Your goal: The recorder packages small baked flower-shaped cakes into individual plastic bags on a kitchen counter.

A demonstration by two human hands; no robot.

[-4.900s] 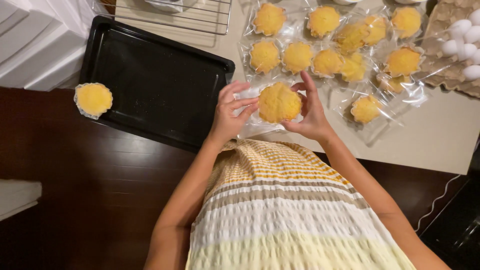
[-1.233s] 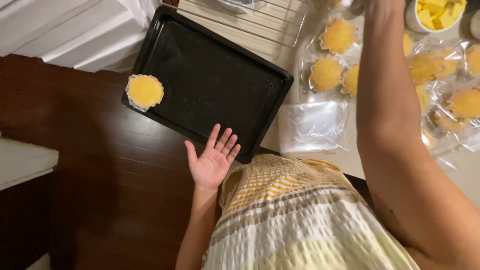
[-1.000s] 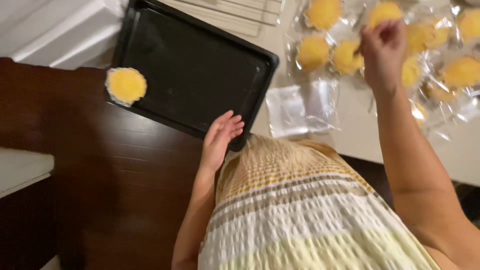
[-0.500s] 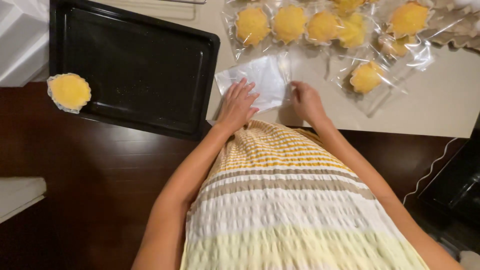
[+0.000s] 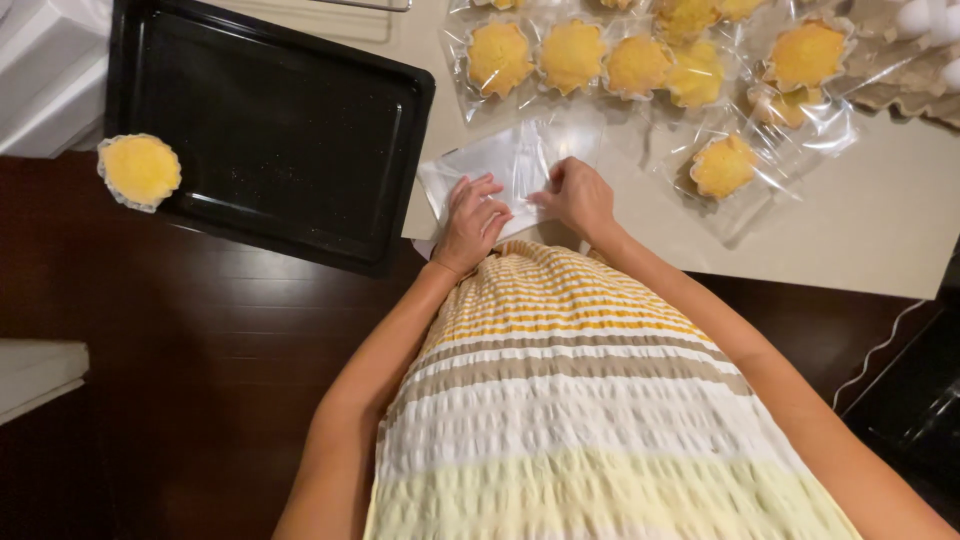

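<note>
Both hands rest on an empty clear plastic bag (image 5: 500, 160) lying flat at the near edge of the pale counter (image 5: 880, 220). My left hand (image 5: 472, 220) presses on the bag's near left part with fingers spread. My right hand (image 5: 578, 195) pinches the bag's near right edge. Just beyond the bag lies a row of several yellow cakes in clear bags (image 5: 575, 55). One more bagged cake (image 5: 724, 166) lies to the right of my right hand.
A black baking tray (image 5: 270, 120) sits to the left, overhanging the counter edge. An unwrapped yellow cake in a paper cup (image 5: 140, 170) rests on its left corner. An egg carton (image 5: 925, 50) is at the far right. Dark wooden floor lies below.
My right hand came back from the far side of the counter to the empty bag. My left hand moved from the counter edge onto the bag. The view shifted right.
</note>
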